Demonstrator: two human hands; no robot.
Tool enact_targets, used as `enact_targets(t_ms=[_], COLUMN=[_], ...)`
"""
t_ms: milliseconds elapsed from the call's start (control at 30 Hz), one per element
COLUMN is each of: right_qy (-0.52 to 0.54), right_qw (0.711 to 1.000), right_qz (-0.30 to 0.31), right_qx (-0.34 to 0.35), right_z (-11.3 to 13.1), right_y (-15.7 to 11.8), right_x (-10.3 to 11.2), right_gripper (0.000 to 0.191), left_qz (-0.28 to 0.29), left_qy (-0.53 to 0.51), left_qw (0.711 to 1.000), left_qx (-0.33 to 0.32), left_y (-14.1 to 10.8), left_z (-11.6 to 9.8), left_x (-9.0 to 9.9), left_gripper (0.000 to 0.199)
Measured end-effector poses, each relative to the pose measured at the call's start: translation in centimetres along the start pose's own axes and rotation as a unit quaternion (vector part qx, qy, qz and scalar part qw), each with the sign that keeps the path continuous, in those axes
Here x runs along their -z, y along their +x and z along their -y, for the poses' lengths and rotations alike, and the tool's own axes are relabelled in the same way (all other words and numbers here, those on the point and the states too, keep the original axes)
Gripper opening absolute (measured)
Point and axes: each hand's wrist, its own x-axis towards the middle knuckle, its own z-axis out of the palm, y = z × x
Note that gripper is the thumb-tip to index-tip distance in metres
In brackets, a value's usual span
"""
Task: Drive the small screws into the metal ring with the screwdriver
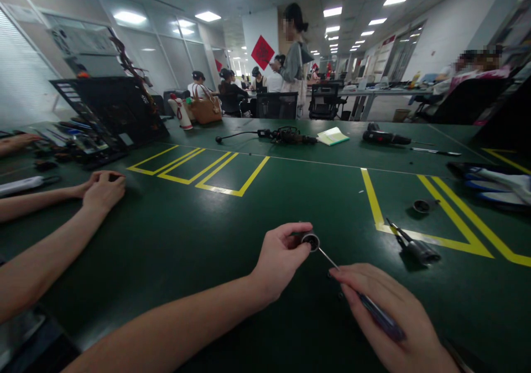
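Near the front middle of the green table (199,223), my left hand (282,259) pinches a small round metal part (311,242), its open end turned toward my right hand. My right hand (385,306) is closed on a screwdriver with a dark translucent handle (381,319). The thin shaft points up and left, and its tip is at the round part's opening; how deep it reaches cannot be made out. To the right, a dark cylindrical part with prongs (418,251) lies by the yellow tape, and a similar round part (421,206) sits behind it.
At the left, a co-worker's hands (103,190) rest on the table near a black rack (114,113). Toward the back lie a dark cabled tool (286,135), a notepad (333,136) and a power driver (385,135). Blue-and-white items (493,185) are at the right.
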Motion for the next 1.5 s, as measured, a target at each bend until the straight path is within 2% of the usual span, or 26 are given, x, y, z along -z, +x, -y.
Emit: enact_targets(t_ms=[100, 267, 700, 867, 1067, 1167, 1333, 1500], right_qy=[-0.034, -0.031, 0.002, 0.005, 0.010, 0.027, 0.045, 0.024], right_qw=[0.999, 0.999, 1.000, 0.999, 0.998, 0.996, 0.994, 0.997], right_qz=[0.015, 0.022, 0.031, 0.038, 0.046, 0.061, 0.051, 0.041], right_qx=[0.034, 0.029, 0.003, -0.016, -0.044, -0.063, -0.087, -0.060], right_z=[0.0, 0.1, 0.1, 0.2, 0.1, 0.0, 0.0, 0.0], right_y=[0.0, -0.1, -0.4, -0.4, -0.4, -0.3, 0.0, -0.2], right_x=[0.1, 0.1, 0.1, -0.1, 0.2, 0.2, 0.0, 0.2], right_gripper=[0.032, 0.028, 0.028, 0.029, 0.020, 0.021, 0.018, 0.021], left_qz=[0.006, 0.018, 0.019, 0.037, 0.068, 0.075, 0.089, 0.058], left_qy=[0.010, 0.044, 0.086, 0.105, 0.147, 0.159, 0.177, 0.145], left_qw=[1.000, 0.998, 0.992, 0.987, 0.973, 0.969, 0.962, 0.973], left_qx=[-0.005, -0.046, -0.087, -0.118, -0.167, -0.173, -0.190, -0.172], left_y=[0.1, 0.1, 0.3, 0.1, -0.3, -0.3, -0.5, -0.2], left_z=[0.1, 0.4, 0.5, 0.6, 0.8, 1.2, 1.3, 1.1], left_x=[0.1, 0.3, 0.3, 0.3, 0.3, 0.4, 0.3, 0.3], left_gripper=[0.032, 0.031, 0.023, 0.026, 0.032, 0.034, 0.035, 0.033])
